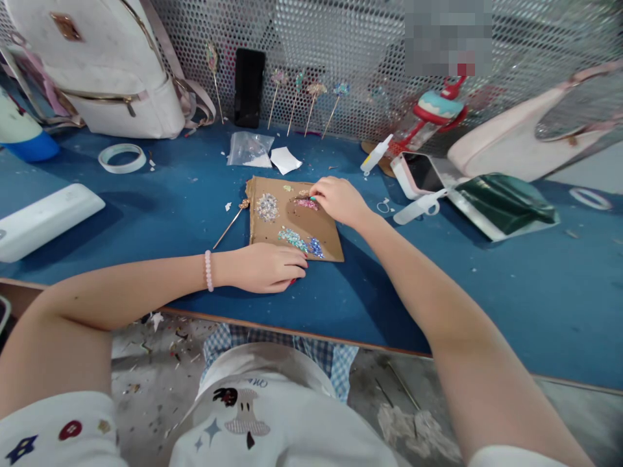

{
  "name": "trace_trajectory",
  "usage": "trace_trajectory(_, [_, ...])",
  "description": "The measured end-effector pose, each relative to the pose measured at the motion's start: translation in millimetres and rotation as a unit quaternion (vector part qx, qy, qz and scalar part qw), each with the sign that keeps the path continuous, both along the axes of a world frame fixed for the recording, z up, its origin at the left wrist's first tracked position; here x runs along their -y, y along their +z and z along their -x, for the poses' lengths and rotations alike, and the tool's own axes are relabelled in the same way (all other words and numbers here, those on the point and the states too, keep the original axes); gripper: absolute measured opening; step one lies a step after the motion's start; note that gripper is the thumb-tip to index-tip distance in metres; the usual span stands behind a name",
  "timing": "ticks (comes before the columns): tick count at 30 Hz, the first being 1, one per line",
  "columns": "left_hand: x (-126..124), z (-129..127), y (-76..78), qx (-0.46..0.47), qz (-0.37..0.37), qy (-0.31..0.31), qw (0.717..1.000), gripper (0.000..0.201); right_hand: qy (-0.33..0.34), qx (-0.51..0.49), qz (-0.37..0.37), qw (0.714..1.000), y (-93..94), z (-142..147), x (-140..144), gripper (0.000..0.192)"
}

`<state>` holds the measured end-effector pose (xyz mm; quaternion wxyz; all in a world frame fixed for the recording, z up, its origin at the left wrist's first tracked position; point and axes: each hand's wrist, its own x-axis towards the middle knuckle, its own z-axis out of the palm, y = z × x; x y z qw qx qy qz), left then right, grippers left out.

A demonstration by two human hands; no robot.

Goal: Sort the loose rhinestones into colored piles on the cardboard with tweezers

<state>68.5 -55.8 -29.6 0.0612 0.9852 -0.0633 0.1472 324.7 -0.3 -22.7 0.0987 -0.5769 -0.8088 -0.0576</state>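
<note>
A brown cardboard sheet (292, 220) lies on the blue table (487, 285), carrying small heaps of beads: silver (267, 207), pink (306, 203), teal (292, 238) and blue (316, 247). My right hand (339, 200) rests on the sheet's far right part, fingertips pinched by the pink heap, with a small teal tip showing between them. My left hand (268, 267) lies curled on the table at the sheet's near edge, touching it; whether it holds anything is hidden. A thin gold hairpin stick (230, 224) lies just left of the sheet.
Several decorated sticks (305, 97) and a black phone (249, 87) lean on the perforated back wall. Also here: white backpack (102, 65), tape ring (121, 157), white case (43, 219), plastic bag (249, 149), pink phone (418, 174), green pouch (503, 204), glue bottle (376, 154).
</note>
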Motion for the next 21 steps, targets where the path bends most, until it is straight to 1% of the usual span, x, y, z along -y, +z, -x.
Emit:
trace_trajectory(5, [0.1,0.2,0.1,0.003,0.002,-0.001,1.000,0.023,0.016,-0.011,-0.003,1.000,0.2,-3.0,-0.2,0.027])
trace_trajectory(11, [0.1,-0.2,0.6,0.000,0.003,0.003,1.000,0.023,0.005,-0.046,-0.028,0.999,0.0,-0.7,-1.5,0.028])
trace_trajectory(16, [-0.2,-0.1,1.3,0.002,0.003,0.001,1.000,0.022,0.002,-0.023,-0.038,0.999,0.6,4.9,-0.8,0.029])
trace_trajectory(21, [0.1,-0.6,2.0,0.013,0.009,-0.007,1.000,0.022,0.033,0.015,-0.039,0.999,-1.1,6.1,0.5,0.028])
